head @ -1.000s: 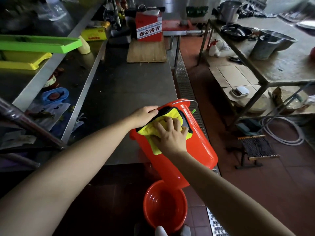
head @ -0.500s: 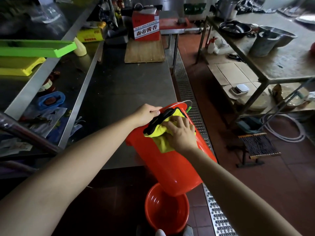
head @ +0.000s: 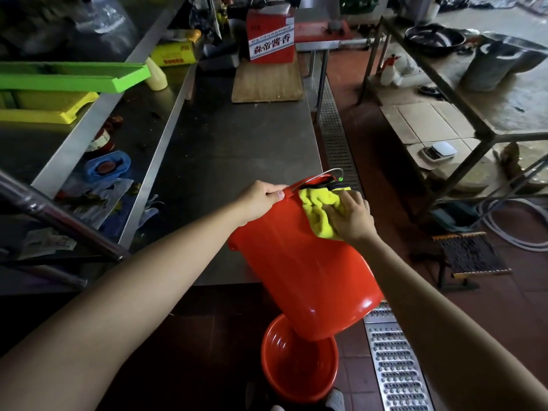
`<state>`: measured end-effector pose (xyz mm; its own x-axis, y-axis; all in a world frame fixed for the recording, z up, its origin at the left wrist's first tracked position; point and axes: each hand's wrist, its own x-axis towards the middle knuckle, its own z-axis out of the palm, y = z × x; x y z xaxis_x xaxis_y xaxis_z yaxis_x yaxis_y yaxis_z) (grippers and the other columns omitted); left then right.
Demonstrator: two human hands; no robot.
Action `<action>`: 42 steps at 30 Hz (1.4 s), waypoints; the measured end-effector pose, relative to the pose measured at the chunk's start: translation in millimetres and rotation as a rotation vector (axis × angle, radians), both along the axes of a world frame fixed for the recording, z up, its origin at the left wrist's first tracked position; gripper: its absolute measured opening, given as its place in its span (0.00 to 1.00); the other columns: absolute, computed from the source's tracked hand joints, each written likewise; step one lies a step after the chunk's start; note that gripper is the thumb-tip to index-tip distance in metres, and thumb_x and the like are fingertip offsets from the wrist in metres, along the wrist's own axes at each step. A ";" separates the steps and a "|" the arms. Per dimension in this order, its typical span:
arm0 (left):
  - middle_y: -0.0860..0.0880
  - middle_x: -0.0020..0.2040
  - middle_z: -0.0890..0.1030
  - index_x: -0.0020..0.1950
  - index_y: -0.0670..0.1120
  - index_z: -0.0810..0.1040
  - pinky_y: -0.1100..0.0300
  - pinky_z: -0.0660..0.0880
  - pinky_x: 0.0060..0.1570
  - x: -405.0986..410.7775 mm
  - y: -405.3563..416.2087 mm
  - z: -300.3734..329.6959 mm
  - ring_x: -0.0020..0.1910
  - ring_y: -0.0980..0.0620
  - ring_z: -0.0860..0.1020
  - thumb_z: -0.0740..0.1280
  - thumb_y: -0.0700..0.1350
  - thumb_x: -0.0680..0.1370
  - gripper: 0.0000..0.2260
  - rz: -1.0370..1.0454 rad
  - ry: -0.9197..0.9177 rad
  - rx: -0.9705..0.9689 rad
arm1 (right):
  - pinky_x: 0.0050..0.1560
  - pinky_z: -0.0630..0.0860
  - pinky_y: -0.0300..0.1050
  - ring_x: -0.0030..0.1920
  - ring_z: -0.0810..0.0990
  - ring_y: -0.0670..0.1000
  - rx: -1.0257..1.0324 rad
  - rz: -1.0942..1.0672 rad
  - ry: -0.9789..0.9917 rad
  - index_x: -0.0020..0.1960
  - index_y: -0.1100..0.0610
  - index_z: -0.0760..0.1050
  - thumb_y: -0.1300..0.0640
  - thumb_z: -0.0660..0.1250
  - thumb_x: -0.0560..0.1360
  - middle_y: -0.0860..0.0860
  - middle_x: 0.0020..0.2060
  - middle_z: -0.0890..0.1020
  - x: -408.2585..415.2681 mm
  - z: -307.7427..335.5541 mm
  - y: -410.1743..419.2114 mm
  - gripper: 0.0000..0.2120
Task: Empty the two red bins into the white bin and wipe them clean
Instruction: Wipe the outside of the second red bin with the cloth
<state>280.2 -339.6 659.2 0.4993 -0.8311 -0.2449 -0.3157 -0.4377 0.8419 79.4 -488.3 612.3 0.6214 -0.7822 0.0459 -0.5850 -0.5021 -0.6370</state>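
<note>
The left hand grips the rim of the tilted red bin; the right hand presses the yellow cloth flat on its wall, now further up toward the rim; the second red bin below the hands looks empty.

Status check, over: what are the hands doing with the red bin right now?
Left hand grips tilted red bin at its rim. Right hand presses yellow cloth on bin's outside wall. Second red bin on floor below. Nothing blocking.

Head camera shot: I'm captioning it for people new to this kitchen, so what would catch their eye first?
The big red bin, held tilted over the near edge of the steel counter, dominates the middle. The left hand grips its rim while the right hand presses a yellow cloth against its side. A second red bin stands on the floor directly below.
</note>
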 end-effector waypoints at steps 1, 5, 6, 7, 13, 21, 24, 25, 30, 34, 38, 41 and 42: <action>0.51 0.64 0.79 0.67 0.51 0.78 0.62 0.70 0.63 -1.9 -2.8 1.0 0.62 0.57 0.76 0.65 0.47 0.81 0.14 0.017 0.007 -0.007 | 0.61 0.70 0.61 0.64 0.70 0.60 -0.062 0.000 0.022 0.65 0.41 0.72 0.34 0.66 0.73 0.50 0.64 0.72 -0.4 3.9 10.4 0.24; 0.52 0.58 0.82 0.64 0.49 0.81 0.64 0.71 0.60 -10.2 -15.5 5.4 0.59 0.56 0.78 0.64 0.43 0.82 0.12 0.039 0.028 -0.012 | 0.58 0.69 0.64 0.64 0.69 0.62 -0.462 0.039 0.119 0.62 0.42 0.73 0.29 0.63 0.70 0.54 0.63 0.73 3.4 5.7 89.3 0.26; 0.53 0.58 0.82 0.64 0.48 0.80 0.64 0.70 0.61 -11.8 -17.0 7.8 0.60 0.57 0.77 0.64 0.43 0.82 0.12 0.031 0.020 -0.004 | 0.58 0.68 0.65 0.65 0.69 0.63 -0.546 0.095 0.134 0.61 0.44 0.74 0.32 0.66 0.70 0.55 0.64 0.73 7.6 2.4 109.9 0.24; 0.52 0.59 0.81 0.65 0.48 0.79 0.65 0.70 0.61 -12.7 -18.2 9.6 0.61 0.57 0.76 0.65 0.44 0.81 0.13 0.023 0.015 0.001 | 0.58 0.67 0.65 0.65 0.69 0.63 -0.626 0.165 0.152 0.60 0.44 0.75 0.35 0.68 0.70 0.56 0.64 0.73 10.7 -1.5 127.7 0.22; 0.49 0.66 0.77 0.68 0.47 0.76 0.66 0.65 0.64 -7.7 -9.6 11.0 0.64 0.60 0.72 0.64 0.43 0.82 0.15 0.010 0.027 0.030 | 0.55 0.71 0.61 0.61 0.72 0.61 -0.545 0.217 0.078 0.59 0.42 0.76 0.41 0.68 0.71 0.52 0.61 0.75 -2.7 -3.2 92.5 0.17; 0.48 0.70 0.75 0.70 0.50 0.74 0.52 0.66 0.71 -13.2 -10.5 14.6 0.69 0.52 0.71 0.63 0.45 0.82 0.16 0.023 0.039 0.067 | 0.61 0.72 0.59 0.62 0.74 0.66 0.128 -0.075 0.080 0.66 0.49 0.75 0.42 0.68 0.77 0.60 0.61 0.75 -13.7 -3.8 -27.1 0.20; 0.49 0.66 0.78 0.68 0.47 0.77 0.65 0.66 0.64 -19.2 -17.0 12.7 0.64 0.58 0.74 0.64 0.43 0.82 0.14 0.028 0.026 0.009 | 0.56 0.71 0.62 0.61 0.71 0.62 -0.314 -0.042 0.067 0.63 0.44 0.74 0.38 0.66 0.72 0.55 0.61 0.74 -12.5 -5.7 44.3 0.21; 0.49 0.66 0.78 0.68 0.46 0.77 0.67 0.65 0.64 -20.6 -18.5 12.4 0.63 0.59 0.74 0.64 0.43 0.82 0.14 0.028 0.012 0.006 | 0.56 0.69 0.63 0.62 0.70 0.61 -0.452 0.036 0.054 0.61 0.43 0.74 0.38 0.65 0.71 0.54 0.62 0.73 -12.5 -9.0 76.6 0.21; 0.50 0.67 0.76 0.69 0.47 0.76 0.67 0.62 0.65 -17.1 -15.1 14.7 0.65 0.60 0.71 0.64 0.44 0.82 0.15 0.007 -0.009 0.028 | 0.62 0.65 0.65 0.67 0.69 0.62 -0.749 0.379 0.061 0.61 0.46 0.75 0.47 0.69 0.74 0.53 0.65 0.73 -17.8 -23.5 134.7 0.16; 0.50 0.67 0.77 0.69 0.48 0.76 0.66 0.63 0.64 -15.1 -13.0 13.4 0.65 0.60 0.71 0.64 0.45 0.82 0.15 0.012 -0.001 0.037 | 0.57 0.69 0.58 0.62 0.71 0.60 -0.426 0.088 0.033 0.61 0.44 0.78 0.45 0.74 0.71 0.53 0.61 0.75 -38.0 -14.0 69.7 0.20; 0.50 0.70 0.74 0.71 0.51 0.74 0.53 0.65 0.71 -18.8 -17.3 14.9 0.70 0.52 0.70 0.63 0.47 0.82 0.16 0.014 0.005 0.087 | 0.60 0.70 0.60 0.63 0.71 0.64 0.057 -0.235 0.017 0.64 0.49 0.77 0.39 0.69 0.74 0.57 0.61 0.74 -56.1 -11.4 11.7 0.23; 0.49 0.69 0.76 0.70 0.49 0.75 0.59 0.66 0.68 -22.8 -23.6 15.1 0.69 0.53 0.72 0.63 0.46 0.83 0.16 0.019 0.009 0.060 | 0.56 0.69 0.59 0.61 0.72 0.63 -0.247 -0.189 0.042 0.61 0.48 0.75 0.40 0.69 0.74 0.56 0.60 0.75 -51.9 -17.0 45.5 0.20; 0.49 0.67 0.77 0.70 0.47 0.75 0.64 0.65 0.65 -24.3 -25.1 15.4 0.67 0.55 0.73 0.63 0.45 0.83 0.15 0.018 0.012 0.043 | 0.56 0.68 0.59 0.61 0.71 0.62 -0.383 -0.112 0.033 0.60 0.46 0.75 0.40 0.68 0.73 0.55 0.61 0.74 -49.4 -20.4 67.9 0.19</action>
<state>255.9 -364.6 674.5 0.5106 -0.8109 -0.2857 -0.2980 -0.4786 0.8259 30.1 -420.4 591.9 0.5391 -0.7754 0.3289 -0.6667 -0.6314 -0.3959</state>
